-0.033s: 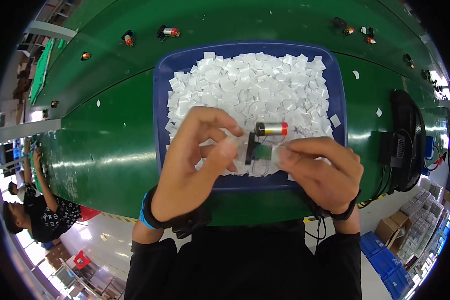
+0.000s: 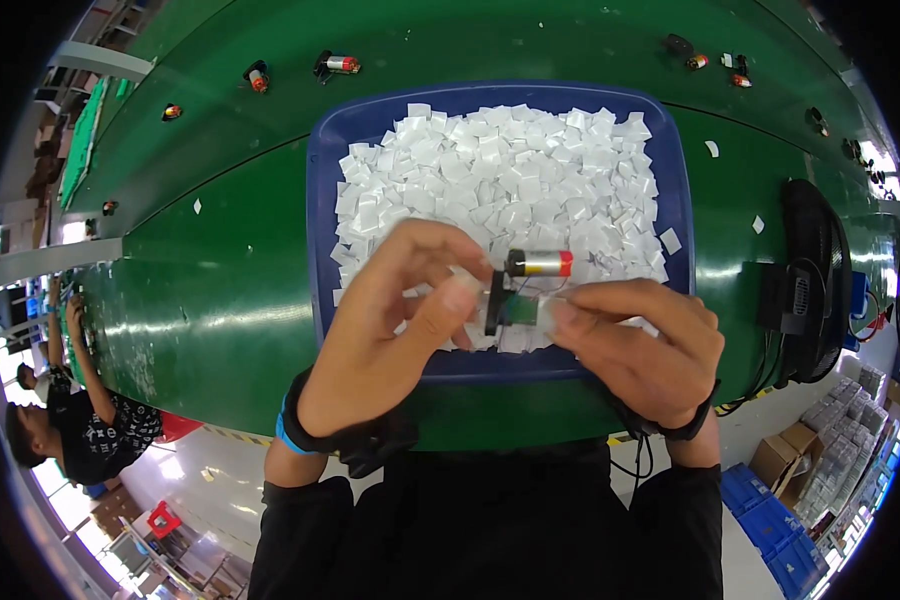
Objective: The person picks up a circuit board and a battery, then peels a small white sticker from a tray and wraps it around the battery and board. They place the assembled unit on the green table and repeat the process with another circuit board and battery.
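Above the tray, my left hand (image 2: 385, 340) pinches a small electronic assembly between thumb and fingers, gripping it by its black end piece (image 2: 494, 303). A cylindrical battery (image 2: 540, 263), silver with black and red ends, juts out to the right from this assembly. Below the battery is a flat green part (image 2: 521, 310), with thin wires between them. At the flat part's right end, my right hand (image 2: 650, 345) has its thumb and forefinger closed on a small whitish piece (image 2: 546, 316), mostly covered by the fingertips. Whether that piece touches the flat part, I cannot tell.
A blue tray (image 2: 324, 200) heaped with white square pieces (image 2: 510, 170) lies on the green table (image 2: 220, 290). Several similar battery assemblies (image 2: 340, 65) lie along the far side. A black mesh-like object (image 2: 820, 280) stands at right. Another person (image 2: 100, 430) works at far left.
Both hands and the assembly have shifted very slightly, the assembly a little to the left. The grips look the same.
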Available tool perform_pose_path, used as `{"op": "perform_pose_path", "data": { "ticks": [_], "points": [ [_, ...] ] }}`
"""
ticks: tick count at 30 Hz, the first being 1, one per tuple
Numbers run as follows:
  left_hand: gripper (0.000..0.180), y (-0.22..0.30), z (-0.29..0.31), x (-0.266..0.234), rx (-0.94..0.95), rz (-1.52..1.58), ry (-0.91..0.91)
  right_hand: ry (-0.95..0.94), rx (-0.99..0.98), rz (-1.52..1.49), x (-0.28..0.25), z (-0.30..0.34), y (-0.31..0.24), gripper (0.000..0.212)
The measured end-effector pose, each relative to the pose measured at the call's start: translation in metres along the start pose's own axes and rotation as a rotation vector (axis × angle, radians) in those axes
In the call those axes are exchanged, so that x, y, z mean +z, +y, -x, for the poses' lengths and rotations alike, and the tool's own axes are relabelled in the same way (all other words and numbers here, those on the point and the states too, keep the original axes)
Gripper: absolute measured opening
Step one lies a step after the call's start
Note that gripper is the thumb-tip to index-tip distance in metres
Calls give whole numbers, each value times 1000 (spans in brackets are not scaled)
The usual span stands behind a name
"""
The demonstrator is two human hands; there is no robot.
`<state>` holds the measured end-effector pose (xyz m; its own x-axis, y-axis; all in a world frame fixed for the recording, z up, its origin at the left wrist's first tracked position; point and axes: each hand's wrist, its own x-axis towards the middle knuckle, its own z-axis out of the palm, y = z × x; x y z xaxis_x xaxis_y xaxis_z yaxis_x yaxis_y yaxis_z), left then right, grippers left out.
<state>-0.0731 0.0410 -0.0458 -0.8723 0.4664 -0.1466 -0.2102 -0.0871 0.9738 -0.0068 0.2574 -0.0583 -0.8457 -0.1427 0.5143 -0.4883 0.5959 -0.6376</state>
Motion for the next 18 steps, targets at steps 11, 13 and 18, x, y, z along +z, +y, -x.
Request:
{"op": "perform_pose_path", "data": {
  "ticks": [11,13,18],
  "points": [
    [22,-4,-2,-4,-158,-266,-265,-74,28,9,11,5,8,22],
    [22,-3,-3,-2,-158,-279,-240,-84,73,-2,13,6,7,23],
    [21,-8,-3,3,-58,-429,-143,-35,244,-137,17,7,3,20]
  ]
}}
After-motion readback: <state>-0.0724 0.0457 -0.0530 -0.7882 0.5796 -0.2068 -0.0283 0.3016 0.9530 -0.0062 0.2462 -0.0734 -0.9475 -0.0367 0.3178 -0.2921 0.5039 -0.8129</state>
